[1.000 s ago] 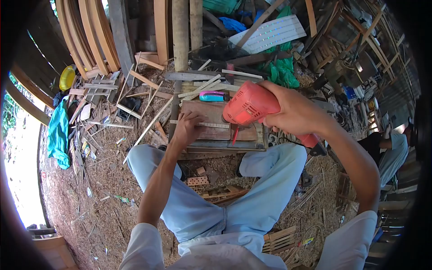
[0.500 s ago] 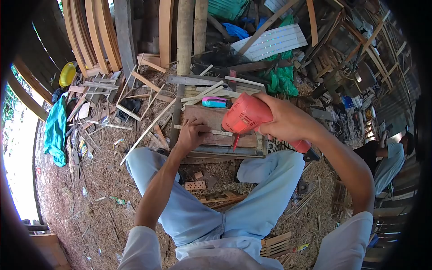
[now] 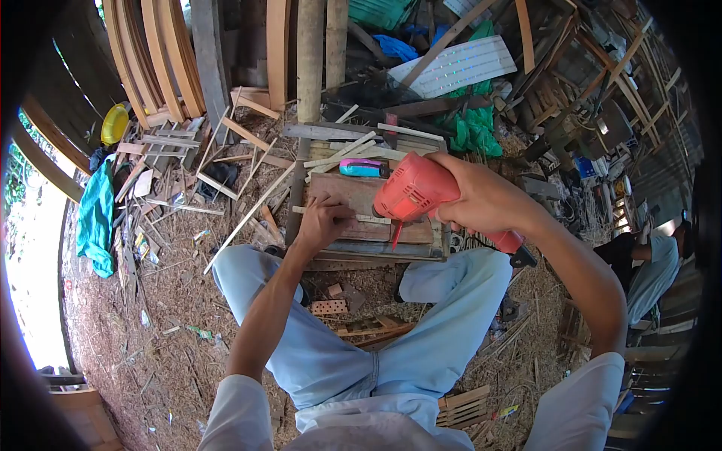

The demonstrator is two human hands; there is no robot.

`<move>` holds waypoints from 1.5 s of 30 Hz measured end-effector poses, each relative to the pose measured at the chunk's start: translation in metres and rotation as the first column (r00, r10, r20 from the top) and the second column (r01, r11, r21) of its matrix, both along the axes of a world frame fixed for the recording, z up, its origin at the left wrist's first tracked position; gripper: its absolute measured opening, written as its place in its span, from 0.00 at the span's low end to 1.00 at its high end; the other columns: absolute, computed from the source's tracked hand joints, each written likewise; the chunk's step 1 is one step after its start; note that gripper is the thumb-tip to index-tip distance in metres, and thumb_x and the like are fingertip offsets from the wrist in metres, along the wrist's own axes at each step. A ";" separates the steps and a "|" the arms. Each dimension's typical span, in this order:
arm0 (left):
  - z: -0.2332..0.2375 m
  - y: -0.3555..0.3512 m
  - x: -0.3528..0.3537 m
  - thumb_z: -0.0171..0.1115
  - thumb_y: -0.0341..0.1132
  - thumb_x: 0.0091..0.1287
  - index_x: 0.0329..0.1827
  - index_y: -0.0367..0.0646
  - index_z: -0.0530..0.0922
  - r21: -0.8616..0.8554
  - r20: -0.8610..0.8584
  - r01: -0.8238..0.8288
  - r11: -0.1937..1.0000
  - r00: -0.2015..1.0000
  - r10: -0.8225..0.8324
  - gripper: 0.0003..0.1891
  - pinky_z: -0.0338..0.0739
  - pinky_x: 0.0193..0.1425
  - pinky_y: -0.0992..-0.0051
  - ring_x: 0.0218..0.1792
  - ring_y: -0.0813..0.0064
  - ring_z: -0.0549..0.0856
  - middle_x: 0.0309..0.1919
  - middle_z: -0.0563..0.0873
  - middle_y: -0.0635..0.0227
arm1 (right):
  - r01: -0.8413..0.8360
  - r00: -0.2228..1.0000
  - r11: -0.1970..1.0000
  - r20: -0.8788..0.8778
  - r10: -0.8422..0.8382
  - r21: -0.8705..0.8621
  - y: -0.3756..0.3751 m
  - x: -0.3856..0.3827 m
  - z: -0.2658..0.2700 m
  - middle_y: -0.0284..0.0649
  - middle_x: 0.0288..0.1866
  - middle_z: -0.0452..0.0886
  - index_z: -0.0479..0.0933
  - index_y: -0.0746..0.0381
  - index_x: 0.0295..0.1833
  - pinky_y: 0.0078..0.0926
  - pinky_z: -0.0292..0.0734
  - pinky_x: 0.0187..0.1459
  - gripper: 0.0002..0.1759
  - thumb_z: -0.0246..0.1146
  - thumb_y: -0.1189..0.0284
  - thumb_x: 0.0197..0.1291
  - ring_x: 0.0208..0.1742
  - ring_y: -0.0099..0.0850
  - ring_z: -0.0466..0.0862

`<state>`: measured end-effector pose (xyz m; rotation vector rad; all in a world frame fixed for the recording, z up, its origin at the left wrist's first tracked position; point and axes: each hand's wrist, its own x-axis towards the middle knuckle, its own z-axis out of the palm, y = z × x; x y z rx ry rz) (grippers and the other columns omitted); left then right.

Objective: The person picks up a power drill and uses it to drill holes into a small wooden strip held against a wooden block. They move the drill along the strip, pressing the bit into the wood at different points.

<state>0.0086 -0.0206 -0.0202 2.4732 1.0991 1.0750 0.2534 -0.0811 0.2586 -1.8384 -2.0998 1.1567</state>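
My right hand (image 3: 481, 197) is wrapped round the grip of a red power drill (image 3: 416, 188). The drill's nose points down over a low wooden workbench (image 3: 331, 185) between my knees. My left hand (image 3: 325, 221) is closed on a thin wooden strip (image 3: 370, 219) and presses it against the bench. The strip's near end sits by the drill's nose; whether the bit touches it is hidden by the drill body. Just beyond the drill lies a pink and turquoise tool (image 3: 361, 167), beside several loose pale sticks (image 3: 342, 158).
Scraps of wood (image 3: 256, 143) and shavings cover the ground. A perforated brick (image 3: 329, 307) lies between my feet. Tall boards (image 3: 177, 64) lean at the back left, near a green cloth (image 3: 95, 218). Another person (image 3: 653, 270) is at the far right.
Both hands, the drill and the strip hold almost the same positions. The whole view has shifted very slightly.
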 end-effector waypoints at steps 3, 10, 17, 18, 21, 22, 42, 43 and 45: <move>0.004 -0.001 0.001 0.76 0.36 0.49 0.34 0.49 0.89 -0.016 -0.010 -0.002 1.000 1.000 0.002 0.10 0.72 0.49 0.66 0.42 0.67 0.80 0.36 0.84 0.75 | 0.026 0.999 0.998 0.034 -0.024 -0.061 0.000 -0.001 0.004 0.41 0.39 0.85 0.60 0.62 0.75 0.27 0.81 0.30 0.42 0.64 0.78 0.52 0.29 0.26 0.84; -0.001 0.000 -0.001 0.76 0.36 0.50 0.36 0.49 0.89 -0.027 -0.026 -0.008 1.000 1.000 0.007 0.10 0.72 0.50 0.65 0.44 0.67 0.80 0.39 0.85 0.75 | 0.007 1.000 0.999 0.023 -0.006 -0.053 0.002 -0.001 0.000 0.41 0.37 0.85 0.60 0.63 0.75 0.27 0.81 0.30 0.42 0.64 0.78 0.52 0.29 0.25 0.83; -0.003 0.000 0.000 0.74 0.37 0.51 0.35 0.52 0.90 -0.032 -0.012 -0.010 0.999 1.000 0.009 0.08 0.70 0.50 0.65 0.43 0.68 0.80 0.37 0.85 0.77 | -0.001 1.000 0.999 0.017 0.001 -0.034 0.001 0.000 0.000 0.41 0.35 0.84 0.61 0.62 0.75 0.28 0.80 0.31 0.42 0.64 0.77 0.52 0.27 0.26 0.83; -0.002 0.000 0.000 0.75 0.37 0.50 0.35 0.51 0.90 -0.026 -0.023 -0.016 1.000 1.000 0.016 0.09 0.71 0.49 0.65 0.43 0.67 0.80 0.38 0.85 0.76 | 0.002 1.000 0.999 0.018 -0.001 -0.034 0.001 0.000 -0.001 0.41 0.35 0.84 0.61 0.62 0.75 0.28 0.80 0.31 0.42 0.64 0.77 0.52 0.27 0.26 0.83; -0.001 -0.001 0.001 0.76 0.36 0.48 0.34 0.50 0.89 -0.012 -0.029 -0.019 1.000 0.999 0.019 0.10 0.72 0.48 0.65 0.42 0.67 0.80 0.37 0.85 0.76 | -0.029 0.998 1.000 0.056 0.029 0.002 0.003 -0.003 -0.002 0.42 0.34 0.84 0.60 0.63 0.75 0.29 0.80 0.30 0.41 0.65 0.76 0.52 0.27 0.27 0.83; 0.000 -0.001 0.000 0.76 0.36 0.48 0.34 0.50 0.89 -0.006 -0.026 -0.016 1.000 1.000 0.016 0.10 0.72 0.47 0.65 0.42 0.67 0.80 0.36 0.84 0.76 | -0.049 0.995 0.999 0.091 0.047 0.019 0.004 -0.004 -0.002 0.43 0.35 0.84 0.60 0.63 0.74 0.29 0.80 0.30 0.41 0.65 0.76 0.53 0.27 0.28 0.84; -0.008 0.001 -0.001 0.76 0.36 0.50 0.36 0.49 0.89 -0.050 -0.042 -0.026 0.998 0.999 0.024 0.10 0.70 0.53 0.63 0.45 0.65 0.80 0.38 0.84 0.73 | -0.228 0.961 0.961 0.193 0.198 0.153 0.006 -0.017 -0.018 0.59 0.51 0.83 0.65 0.62 0.70 0.44 0.79 0.55 0.38 0.63 0.76 0.48 0.53 0.54 0.84; -0.008 0.001 -0.001 0.76 0.36 0.50 0.36 0.48 0.89 -0.051 -0.053 -0.026 0.998 0.998 0.023 0.10 0.70 0.53 0.63 0.45 0.65 0.80 0.39 0.84 0.73 | -0.230 0.958 0.959 0.210 0.194 0.164 0.005 -0.019 -0.018 0.59 0.51 0.83 0.65 0.62 0.69 0.44 0.79 0.55 0.38 0.63 0.77 0.48 0.53 0.54 0.84; -0.008 0.001 -0.001 0.76 0.37 0.50 0.36 0.49 0.89 -0.049 -0.055 -0.029 0.998 0.998 0.027 0.10 0.70 0.53 0.63 0.45 0.65 0.80 0.39 0.84 0.73 | -0.230 0.956 0.958 0.223 0.190 0.171 0.006 -0.021 -0.017 0.59 0.51 0.83 0.65 0.63 0.69 0.44 0.79 0.55 0.38 0.63 0.77 0.48 0.53 0.54 0.84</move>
